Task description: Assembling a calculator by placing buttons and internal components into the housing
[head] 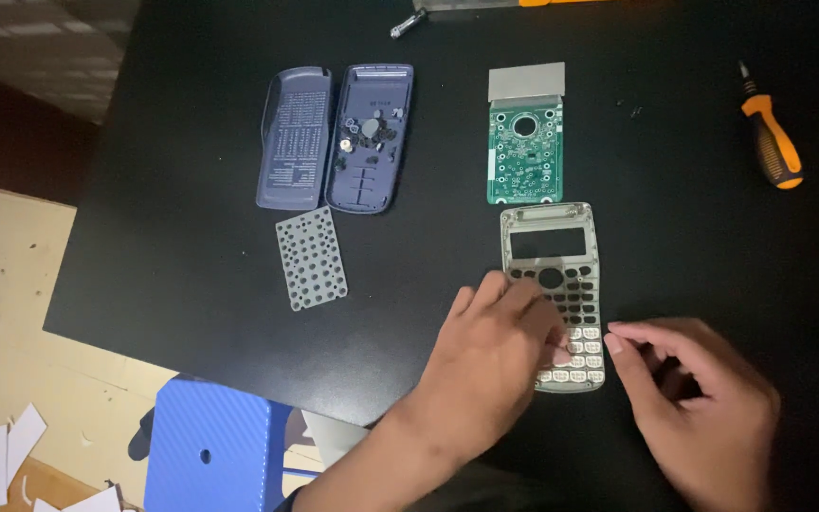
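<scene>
A disassembled calculator lies on a black table [191, 265]. Its silver front shell [554, 248], with an empty display window and key holes, lies near me; several light keys sit in its lower rows. My left hand [497, 356] rests over the shell's lower left part, fingertips on the keys. My right hand [703, 408] hovers just right of the shell with fingers curled; whether it holds something small I cannot tell. Farther back lie the green circuit board [524, 152] with its display, a grey rubber key mat [312, 258], and two dark blue back covers [334, 137].
An orange-and-black screwdriver [770, 140] lies at the right rear. A metal tool tip [406, 23] shows at the top edge. Small loose parts sit in the right-hand blue cover. A blue stool [206, 450] stands below the table's near-left edge, with paper scraps on the floor.
</scene>
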